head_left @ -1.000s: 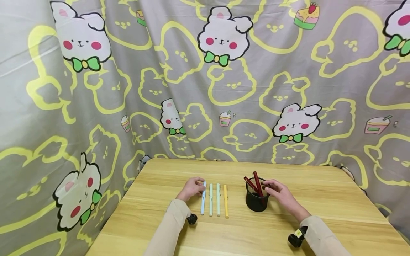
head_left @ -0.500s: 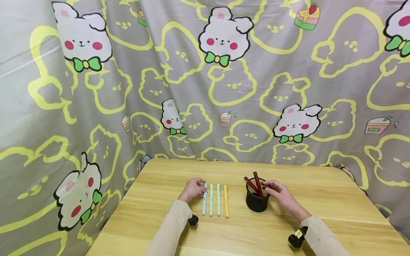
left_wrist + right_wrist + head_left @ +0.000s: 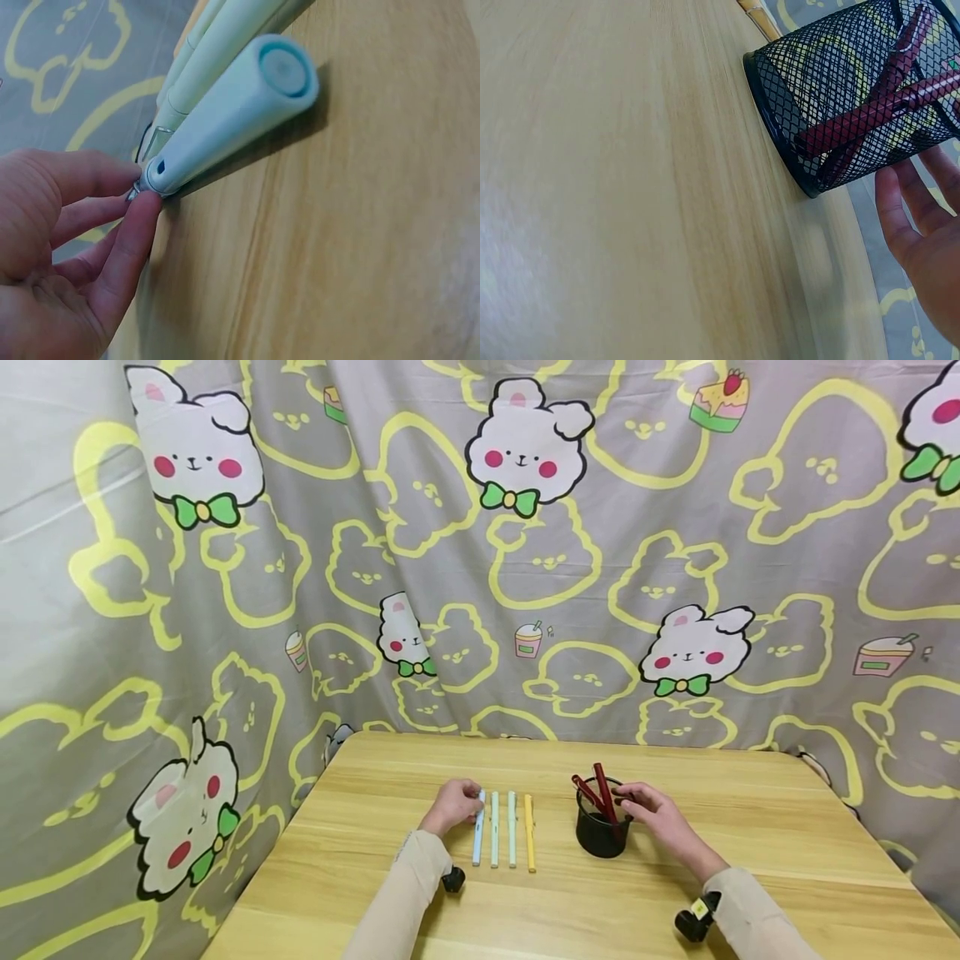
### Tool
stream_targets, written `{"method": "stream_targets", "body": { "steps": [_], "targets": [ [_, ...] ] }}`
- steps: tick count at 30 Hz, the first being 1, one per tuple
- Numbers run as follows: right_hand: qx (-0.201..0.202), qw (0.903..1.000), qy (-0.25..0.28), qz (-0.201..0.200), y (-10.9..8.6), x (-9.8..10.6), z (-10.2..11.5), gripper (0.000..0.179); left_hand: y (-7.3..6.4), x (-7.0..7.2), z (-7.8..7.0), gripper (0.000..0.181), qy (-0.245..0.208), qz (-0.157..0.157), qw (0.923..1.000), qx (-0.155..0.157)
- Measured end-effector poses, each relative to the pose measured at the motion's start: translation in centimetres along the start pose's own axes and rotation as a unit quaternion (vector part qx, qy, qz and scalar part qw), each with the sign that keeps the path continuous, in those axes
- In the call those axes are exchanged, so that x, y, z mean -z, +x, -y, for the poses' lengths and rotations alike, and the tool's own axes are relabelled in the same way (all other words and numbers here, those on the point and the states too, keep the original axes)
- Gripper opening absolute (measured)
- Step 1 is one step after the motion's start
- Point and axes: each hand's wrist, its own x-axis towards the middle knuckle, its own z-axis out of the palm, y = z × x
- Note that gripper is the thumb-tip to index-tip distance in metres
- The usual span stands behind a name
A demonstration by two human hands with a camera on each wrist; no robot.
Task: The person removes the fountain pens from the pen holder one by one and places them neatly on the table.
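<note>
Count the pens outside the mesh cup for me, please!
4: a light blue pen pinched by the left hand; rightward on the table, one pale green pen, another beside it, then a yellow pen.

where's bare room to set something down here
Free tabletop lies between the yellow pen and black mesh cup, and to the right of the right hand. Crowded: the pen row, where the left hand pinches the light blue pen, and the cup, holding red pens.
</note>
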Motion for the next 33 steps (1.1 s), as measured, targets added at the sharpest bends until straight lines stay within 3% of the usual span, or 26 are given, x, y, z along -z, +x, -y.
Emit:
{"method": "stream_targets", "body": {
  "steps": [20,24,28,33],
  "targets": [
    [0.001,0.9998,0.018,0.004,-0.2,0.0,0.4,0.035,-0.4,0.5,0.2,0.032,-0.043,-0.020,0.9989,-0.001],
    [-0.001,0.9998,0.020,0.004,-0.1,0.0,0.4,0.035,-0.4,0.9,-0.4,0.032,0.009,-0.035,0.9991,-0.021],
    [-0.002,0.9999,0.011,0.002,-0.1,0.1,0.3,0.034,-0.3,1.0,-1.7,0.032,0.074,-0.049,0.9947,-0.052],
    [0.003,1.0000,0.008,0.006,-0.1,0.0,0.2,0.034,-0.5,0.5,-4.3,0.029,0.078,-0.041,0.9919,-0.091]
  ]
}}
